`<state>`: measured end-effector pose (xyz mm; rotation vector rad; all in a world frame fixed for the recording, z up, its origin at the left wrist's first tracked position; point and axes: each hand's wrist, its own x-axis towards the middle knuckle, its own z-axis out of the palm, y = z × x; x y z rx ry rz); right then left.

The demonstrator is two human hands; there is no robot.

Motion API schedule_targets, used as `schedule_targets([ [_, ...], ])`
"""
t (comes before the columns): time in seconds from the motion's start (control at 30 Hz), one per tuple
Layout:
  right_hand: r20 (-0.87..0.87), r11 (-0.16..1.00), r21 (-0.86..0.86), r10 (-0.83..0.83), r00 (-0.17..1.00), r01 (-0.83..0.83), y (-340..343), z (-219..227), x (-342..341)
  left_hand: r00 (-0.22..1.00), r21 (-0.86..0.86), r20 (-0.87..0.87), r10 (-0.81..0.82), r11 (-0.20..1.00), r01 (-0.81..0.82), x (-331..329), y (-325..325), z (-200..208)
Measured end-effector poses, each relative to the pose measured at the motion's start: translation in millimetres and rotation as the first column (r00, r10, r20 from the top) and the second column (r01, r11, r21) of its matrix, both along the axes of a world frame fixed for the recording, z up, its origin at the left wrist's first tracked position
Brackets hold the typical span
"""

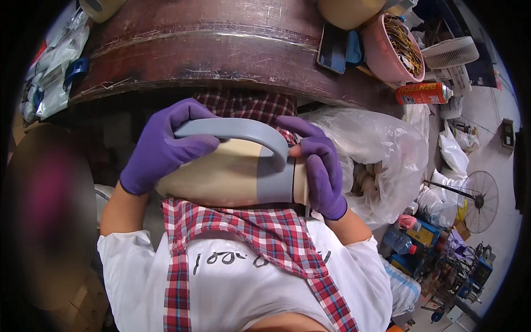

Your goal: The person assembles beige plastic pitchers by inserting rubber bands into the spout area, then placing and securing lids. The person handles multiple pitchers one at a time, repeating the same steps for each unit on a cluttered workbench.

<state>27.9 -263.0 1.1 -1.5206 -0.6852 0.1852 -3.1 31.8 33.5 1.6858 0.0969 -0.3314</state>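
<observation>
The left hand [160, 149] closes its fingers around the jug's [221, 171] grey handle [232, 130]; the right hand [321, 166] grips the jug's right end, near the worktop [210, 50].

1. this is looking like a workshop: a scarred wooden workbench [221, 50] is sitting ahead.
2. a spray can [423, 93], standing fans [478, 200] and stuffed plastic bags [381, 160] are crowding the floor.
</observation>
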Motion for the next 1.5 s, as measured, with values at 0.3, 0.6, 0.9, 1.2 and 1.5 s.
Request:
schedule_targets([
  [0.3,-0.333,0.980,0.042,-0.171,0.927,0.196,9.7,-40.1,33.3,0.876,0.230,0.460,-0.147,0.972,0.042,10.3,-24.4,14.8],
  [0.6,0.558,0.940,-0.185,0.340,0.757,-0.286,8.1,29.1,50.8,0.996,-0.433,-0.026,-0.086,0.899,0.066,32.5,-5.8,-14.9],
  [0.9,-0.725,0.900,0.345,0.076,0.684,0.266,-3.4,-40.1,64.5,0.670,0.194,0.737,-0.084,0.977,-0.091,11.0,-41.1,0.2],
  [1.2,-0.366,0.970,0.144,-0.133,0.921,0.197,-9.8,2.1,47.6,0.769,0.174,0.636,-0.061,0.983,-0.066,12.0,-40.9,9.4],
  [1.5,-0.235,0.992,-0.118,-0.070,0.969,0.043,-27.8,38.0,69.9,0.539,0.361,0.809,-0.233,0.922,-0.143,21.0,-47.2,44.8],
])
